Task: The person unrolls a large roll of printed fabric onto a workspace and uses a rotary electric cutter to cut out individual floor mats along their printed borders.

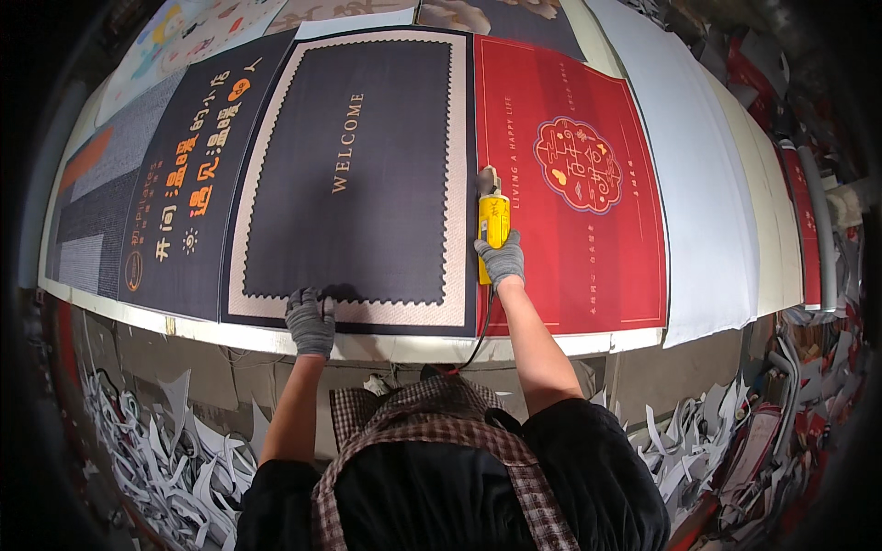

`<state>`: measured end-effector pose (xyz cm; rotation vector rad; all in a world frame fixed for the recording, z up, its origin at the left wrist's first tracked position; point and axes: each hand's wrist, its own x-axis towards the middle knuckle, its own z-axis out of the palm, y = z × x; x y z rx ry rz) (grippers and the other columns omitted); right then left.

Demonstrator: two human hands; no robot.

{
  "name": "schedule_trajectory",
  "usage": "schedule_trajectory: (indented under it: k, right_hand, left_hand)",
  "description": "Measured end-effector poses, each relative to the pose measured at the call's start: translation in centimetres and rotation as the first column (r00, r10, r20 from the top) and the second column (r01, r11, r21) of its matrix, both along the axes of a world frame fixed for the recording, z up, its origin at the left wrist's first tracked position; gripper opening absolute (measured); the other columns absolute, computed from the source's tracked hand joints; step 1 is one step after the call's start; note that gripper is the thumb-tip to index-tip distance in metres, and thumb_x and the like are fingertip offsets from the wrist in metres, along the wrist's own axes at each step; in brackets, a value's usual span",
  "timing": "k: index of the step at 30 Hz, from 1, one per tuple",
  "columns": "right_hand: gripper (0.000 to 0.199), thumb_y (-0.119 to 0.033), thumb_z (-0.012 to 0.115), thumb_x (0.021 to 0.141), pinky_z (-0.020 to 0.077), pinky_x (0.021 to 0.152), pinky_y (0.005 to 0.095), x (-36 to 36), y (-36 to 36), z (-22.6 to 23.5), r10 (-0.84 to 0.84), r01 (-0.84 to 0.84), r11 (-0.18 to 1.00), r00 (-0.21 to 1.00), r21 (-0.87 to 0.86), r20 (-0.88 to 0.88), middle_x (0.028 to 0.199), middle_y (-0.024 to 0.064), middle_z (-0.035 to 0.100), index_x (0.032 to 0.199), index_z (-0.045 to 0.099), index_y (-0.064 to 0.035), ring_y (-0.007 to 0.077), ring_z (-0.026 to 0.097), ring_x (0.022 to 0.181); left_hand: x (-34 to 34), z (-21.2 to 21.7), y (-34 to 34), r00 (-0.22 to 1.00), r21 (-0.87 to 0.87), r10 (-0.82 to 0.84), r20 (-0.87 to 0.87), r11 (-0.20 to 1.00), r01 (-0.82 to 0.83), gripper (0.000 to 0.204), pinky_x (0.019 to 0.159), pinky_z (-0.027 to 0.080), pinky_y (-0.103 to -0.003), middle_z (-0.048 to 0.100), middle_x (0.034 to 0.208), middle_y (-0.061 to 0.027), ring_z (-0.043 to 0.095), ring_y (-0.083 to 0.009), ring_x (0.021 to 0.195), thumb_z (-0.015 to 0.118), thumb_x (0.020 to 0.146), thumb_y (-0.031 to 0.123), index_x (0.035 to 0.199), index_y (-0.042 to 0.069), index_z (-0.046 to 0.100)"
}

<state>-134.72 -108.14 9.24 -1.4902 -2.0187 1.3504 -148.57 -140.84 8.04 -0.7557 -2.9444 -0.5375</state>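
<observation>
My right hand, in a grey knit glove, is wrapped round a yellow corded electric cutter. The cutter's metal head points away from me, over the seam between a dark grey mat with a cream scalloped border and a red mat with a round emblem. A black cord runs from the cutter back toward my apron. On the near left part of the dark mat's border lies my gloved left hand, fingers stretched forward and holding nothing.
Further left is a black mat with orange and white lettering, then a grey patchwork mat. White sheeting covers the table's right side. Heaps of cut strips lie below at left and right. Rolled material stands beyond the right edge.
</observation>
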Motion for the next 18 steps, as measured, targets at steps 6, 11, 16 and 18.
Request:
schedule_trajectory:
  k: [6, 11, 16, 18]
  right_hand:
    - [0.051, -0.019, 0.073, 0.068, 0.0472, 0.065, 0.0331, -3.4, 4.0, -1.1, 0.006, -0.005, 1.0, 1.0, 0.003, -0.03, 0.085, 0.0125, 0.06, 0.105, 0.043, -0.0004, 0.0243, 0.059, 0.074]
    - [0.052, -0.019, 0.073, 0.068, 0.0474, 0.066, 0.0326, -6.5, 6.9, -2.2, 0.016, -0.013, 0.999, 0.997, 0.037, -0.071, 0.086, 0.012, 0.06, 0.105, 0.043, 0.0002, 0.0242, 0.059, 0.075]
    - [0.052, -0.016, 0.072, 0.068, 0.0477, 0.067, 0.0311, -9.4, 10.0, -2.1, 0.001, -0.007, 0.999, 0.992, -0.05, -0.124, 0.086, 0.0105, 0.059, 0.107, 0.041, 0.0003, 0.0216, 0.058, 0.075]
    - [0.052, -0.015, 0.072, 0.068, 0.0477, 0.067, 0.0307, -10.6, 10.5, -2.2, 0.006, -0.013, 0.999, 0.991, -0.046, -0.133, 0.087, 0.0101, 0.059, 0.107, 0.041, 0.0003, 0.0208, 0.058, 0.075]
  left_hand:
    - [-4.9, -1.1, 8.1, 0.975, -0.081, -0.217, -0.034, 0.973, 0.214, 0.049, 0.098, 0.028, -0.045, 0.037, 0.129, -0.0171, 0.034, -0.0352, 0.12, 0.052, 0.079, 0.031, 0.122, 0.008, 0.044]
    - [-6.7, -3.1, 12.4, 0.973, -0.183, -0.232, 0.003, 0.956, 0.229, 0.053, 0.105, 0.017, -0.045, 0.03, 0.136, -0.0176, 0.025, -0.035, 0.126, 0.046, 0.082, 0.032, 0.128, 0.009, 0.038]
    - [-6.5, -2.2, 13.3, 0.98, -0.162, -0.197, -0.023, 0.968, 0.191, 0.052, 0.105, 0.015, -0.046, 0.03, 0.136, -0.0173, 0.024, -0.0342, 0.127, 0.044, 0.081, 0.031, 0.127, 0.009, 0.039]
    - [-6.5, -2.3, 13.0, 0.982, -0.15, -0.189, 0.005, 0.971, 0.188, 0.051, 0.105, 0.014, -0.046, 0.03, 0.135, -0.0175, 0.024, -0.0338, 0.127, 0.044, 0.081, 0.03, 0.127, 0.008, 0.04]
